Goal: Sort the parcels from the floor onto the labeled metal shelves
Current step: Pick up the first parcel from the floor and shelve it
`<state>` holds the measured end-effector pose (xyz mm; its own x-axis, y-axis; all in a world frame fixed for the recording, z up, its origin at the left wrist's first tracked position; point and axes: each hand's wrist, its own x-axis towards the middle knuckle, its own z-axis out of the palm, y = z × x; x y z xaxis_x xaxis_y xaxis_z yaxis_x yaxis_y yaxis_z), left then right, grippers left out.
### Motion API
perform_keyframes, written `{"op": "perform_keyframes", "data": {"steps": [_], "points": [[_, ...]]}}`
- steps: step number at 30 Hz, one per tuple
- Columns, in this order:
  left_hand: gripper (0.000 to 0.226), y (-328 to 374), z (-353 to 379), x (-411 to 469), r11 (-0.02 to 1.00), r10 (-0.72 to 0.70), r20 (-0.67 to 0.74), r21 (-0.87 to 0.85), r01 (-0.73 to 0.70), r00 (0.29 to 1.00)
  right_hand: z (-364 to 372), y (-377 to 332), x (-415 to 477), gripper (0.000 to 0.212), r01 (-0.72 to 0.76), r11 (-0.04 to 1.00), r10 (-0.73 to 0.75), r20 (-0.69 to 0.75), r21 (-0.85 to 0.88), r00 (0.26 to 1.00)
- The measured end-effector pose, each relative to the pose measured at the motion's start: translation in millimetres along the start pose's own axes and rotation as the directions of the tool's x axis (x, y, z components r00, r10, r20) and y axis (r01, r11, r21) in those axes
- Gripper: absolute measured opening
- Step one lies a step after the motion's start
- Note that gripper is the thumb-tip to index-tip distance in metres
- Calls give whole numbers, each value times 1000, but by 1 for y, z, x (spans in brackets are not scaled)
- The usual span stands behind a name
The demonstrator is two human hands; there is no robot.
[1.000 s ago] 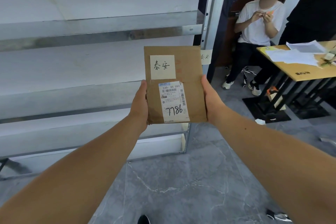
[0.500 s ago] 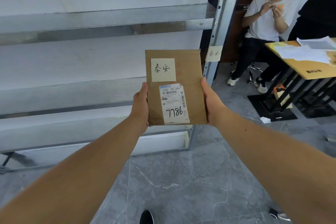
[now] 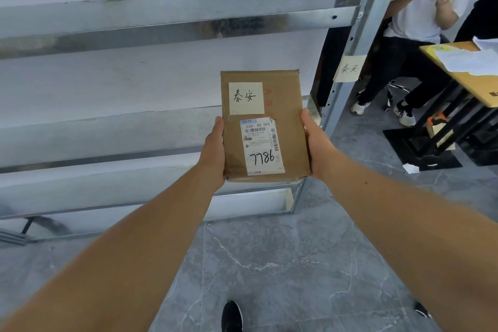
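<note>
Both of your hands are clamped on one brown parcel [image 3: 292,127], which you hold up in the middle of the frame, off the floor and in front of the metal shelves [image 3: 172,21]. Your left hand [image 3: 214,153] grips its left edge and your right hand [image 3: 314,145] grips its right edge. Each thumb lies along the side of the parcel, and the other fingers are hidden behind it. The parcel is upright with its face towards you.

On its upper left sits a pale sticky note [image 3: 245,98] with two handwritten characters. Below that is a white shipping label [image 3: 262,146] with a barcode, the print "530- D5 094" and "7786" written by hand in black.

The shelves fill the left and centre of the frame as grey metal tiers, one above the other, against a white wall. Their upright post [image 3: 361,21] runs down the right of centre, and a paper note [image 3: 349,68] stuck on it shows the same two characters as the note on the parcel. It is to the upper right of the parcel, near it but not touching.

Grey marbled floor [image 3: 269,264] fills the bottom of the frame, and the toe of a black shoe [image 3: 231,317] shows at the bottom edge. At the right edge stands a wooden desk [image 3: 482,86] with loose papers [image 3: 469,60] on it. Behind the post, at the upper right, a seated person [image 3: 415,19] in a white shirt holds something small in both hands.
</note>
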<state>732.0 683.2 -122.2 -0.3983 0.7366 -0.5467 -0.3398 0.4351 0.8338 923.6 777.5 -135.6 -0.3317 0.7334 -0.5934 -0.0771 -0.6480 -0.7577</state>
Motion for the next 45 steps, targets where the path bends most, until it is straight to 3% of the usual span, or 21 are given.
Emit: {"op": "perform_keyframes", "data": {"steps": [5,14,19,30,34,37,39,41,45], "points": [[63,9,-11,30,999,-41,7,21,41,999,13,-4,26,74,-39,998,35,-79,-39,996],[61,13,-27,88,980,-167,-58,104,172,984,20,7,60,78,-220,971,214,-71,-93,974],[58,16,-28,102,964,-205,-56,160,212,977,28,12,67,55,-254,961,238,-135,-109,962],[27,16,-41,118,998,-58,-2,36,58,998,53,22,76,35,-205,978,190,-239,-39,952],[18,12,-46,124,980,87,-184,190,-51,979,70,30,77,36,-188,980,199,-249,65,948],[43,11,-48,124,989,48,-327,146,0,944,92,33,81,64,-172,978,198,-272,117,942],[65,11,-49,126,998,-65,-336,-36,56,939,108,33,86,83,-157,979,191,-302,132,934],[62,15,-51,127,988,-117,-328,-138,75,937,122,30,90,92,-144,980,183,-347,134,920],[43,15,-62,135,995,-33,-378,-95,-3,925,137,22,93,92,-183,983,168,-424,5,890]]}}
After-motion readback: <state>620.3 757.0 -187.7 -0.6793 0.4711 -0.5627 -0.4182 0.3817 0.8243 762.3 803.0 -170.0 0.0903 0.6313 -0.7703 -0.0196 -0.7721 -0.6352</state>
